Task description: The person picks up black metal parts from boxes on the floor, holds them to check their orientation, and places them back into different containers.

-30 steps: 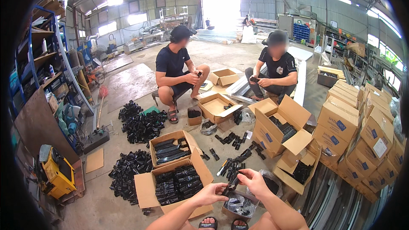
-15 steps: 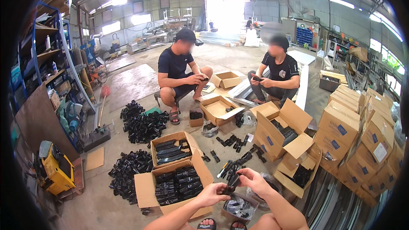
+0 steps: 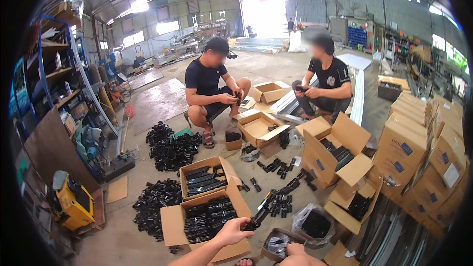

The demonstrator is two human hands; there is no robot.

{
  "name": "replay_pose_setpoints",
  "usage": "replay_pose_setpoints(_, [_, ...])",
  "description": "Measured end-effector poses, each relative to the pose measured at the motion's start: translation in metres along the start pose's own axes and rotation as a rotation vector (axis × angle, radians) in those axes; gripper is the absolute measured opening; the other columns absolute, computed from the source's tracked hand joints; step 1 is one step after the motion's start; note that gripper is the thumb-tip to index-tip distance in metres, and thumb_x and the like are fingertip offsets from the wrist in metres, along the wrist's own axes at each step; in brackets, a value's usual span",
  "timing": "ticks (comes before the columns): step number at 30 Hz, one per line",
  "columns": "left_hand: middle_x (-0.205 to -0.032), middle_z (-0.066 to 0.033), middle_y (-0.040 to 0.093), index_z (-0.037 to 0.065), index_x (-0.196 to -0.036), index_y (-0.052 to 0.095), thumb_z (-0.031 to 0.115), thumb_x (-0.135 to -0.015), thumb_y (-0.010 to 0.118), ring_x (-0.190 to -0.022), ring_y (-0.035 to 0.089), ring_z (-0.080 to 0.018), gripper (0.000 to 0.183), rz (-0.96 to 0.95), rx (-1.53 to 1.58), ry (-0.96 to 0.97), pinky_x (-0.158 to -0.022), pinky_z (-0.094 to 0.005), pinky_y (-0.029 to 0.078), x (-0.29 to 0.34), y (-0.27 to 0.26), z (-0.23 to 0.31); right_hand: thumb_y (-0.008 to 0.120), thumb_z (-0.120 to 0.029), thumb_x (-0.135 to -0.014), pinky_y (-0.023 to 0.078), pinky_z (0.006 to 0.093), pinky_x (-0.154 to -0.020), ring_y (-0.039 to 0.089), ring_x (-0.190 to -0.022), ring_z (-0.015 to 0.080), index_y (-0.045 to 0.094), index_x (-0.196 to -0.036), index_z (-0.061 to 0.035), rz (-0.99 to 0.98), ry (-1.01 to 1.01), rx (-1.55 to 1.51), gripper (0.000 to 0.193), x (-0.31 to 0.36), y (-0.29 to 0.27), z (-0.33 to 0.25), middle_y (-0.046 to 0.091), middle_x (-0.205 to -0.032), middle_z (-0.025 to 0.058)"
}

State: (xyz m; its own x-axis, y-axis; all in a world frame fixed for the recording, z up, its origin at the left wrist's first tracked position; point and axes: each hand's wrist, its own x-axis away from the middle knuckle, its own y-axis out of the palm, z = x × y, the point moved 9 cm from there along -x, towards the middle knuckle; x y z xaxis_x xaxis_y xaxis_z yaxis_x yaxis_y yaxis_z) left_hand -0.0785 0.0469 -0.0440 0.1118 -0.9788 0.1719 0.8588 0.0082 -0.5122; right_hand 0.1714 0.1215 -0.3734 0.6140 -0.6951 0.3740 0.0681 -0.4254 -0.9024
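Note:
My left hand [image 3: 233,232] is closed on a black elongated part [image 3: 254,220], held up beside the right flap of an open carton. The carton [image 3: 171,226] is packed with rows of similar black parts. My right hand [image 3: 295,249] reaches down at a small box [image 3: 270,254] lined with a clear plastic bag [image 3: 279,244]; its fingers are hidden there. Right beside that box, a plastic bag [image 3: 316,223] holds small dark pieces. More black parts [image 3: 282,206] lie on the floor just ahead, with a white-and-orange pen-like item [image 3: 265,199] among them.
Two heaps of black parts [image 3: 173,149] lie left of the cartons. Ahead sit two co-workers [image 3: 209,86], each handling a small dark part. Open cartons [image 3: 340,152] and stacked closed boxes [image 3: 401,152] fill the right side. Long metal profiles [image 3: 394,239] lie at the lower right.
My right hand has left the black part and moved down to the small lined box. My left hand keeps the part, shifted slightly left. The view has shifted a little.

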Motion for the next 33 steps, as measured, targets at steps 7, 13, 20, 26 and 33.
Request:
replay_pose_setpoints(7, [-0.103, -0.0133, 0.074, -0.002, -0.120, 0.064, 0.022, -0.079, 0.081, -0.095, 0.070, -0.0207, 0.050, -0.033, -0.028, -0.064, -0.088, -0.0328, 0.053, 0.009, -0.011, -0.004, 0.061, -0.018, -0.084, 0.054, 0.0477, -0.072, 0.068, -0.081, 0.0386, 0.070, -0.090, -0.0060, 0.447, 0.054, -0.233, 0.016, 0.008, -0.114, -0.009, 0.069, -0.098, 0.0186])
replay_pose_setpoints(13, [-0.107, -0.0171, 0.072, 0.006, -0.121, 0.065, 0.023, -0.080, 0.078, -0.101, 0.070, -0.0318, 0.046, -0.072, -0.230, 0.039, -0.088, -0.0385, 0.053, -0.026, 0.013, 0.004, 0.058, -0.010, -0.088, 0.049, 0.0471, -0.098, 0.056, -0.120, 0.0392, 0.061, -0.118, -0.0011, 0.492, 0.753, -0.191, 0.032, -0.004, -0.117, 0.208, 0.060, -0.125, 0.0199])
replay_pose_setpoints(20, [-0.112, -0.0182, 0.069, 0.007, -0.124, 0.063, 0.025, -0.081, 0.075, -0.105, 0.065, -0.0367, 0.048, -0.256, -0.299, 0.027, -0.089, -0.0410, 0.051, -0.022, 0.034, 0.001, 0.056, -0.008, -0.092, 0.049, 0.0436, -0.102, 0.060, -0.123, 0.0297, 0.064, -0.123, -0.0034, 0.031, 0.829, -0.087, 0.032, -0.048, -0.073, 0.237, 0.063, -0.128, 0.0145])
replay_pose_setpoints(26, [-0.111, -0.0178, 0.069, 0.007, -0.124, 0.063, 0.026, -0.082, 0.075, -0.105, 0.065, -0.0367, 0.047, -0.231, -0.330, -0.014, -0.089, -0.0413, 0.050, -0.008, 0.019, -0.009, 0.050, -0.009, -0.096, 0.052, 0.0432, -0.096, 0.065, -0.114, 0.0294, 0.067, -0.117, -0.0035, 0.212, 0.771, -0.119, 0.027, -0.047, -0.073, 0.195, 0.067, -0.120, 0.0158])
replay_pose_setpoints(33, [-0.116, -0.0179, 0.068, 0.009, -0.127, 0.062, 0.028, -0.080, 0.077, -0.110, 0.064, -0.0362, 0.053, -0.245, -0.350, 0.010, -0.093, -0.0412, 0.050, -0.016, 0.026, -0.007, 0.050, -0.013, -0.097, 0.045, 0.0415, -0.106, 0.054, -0.127, 0.0355, 0.059, -0.127, 0.0021, 0.375, 0.697, -0.126, 0.034, -0.025, -0.077, 0.215, 0.059, -0.135, 0.0193])
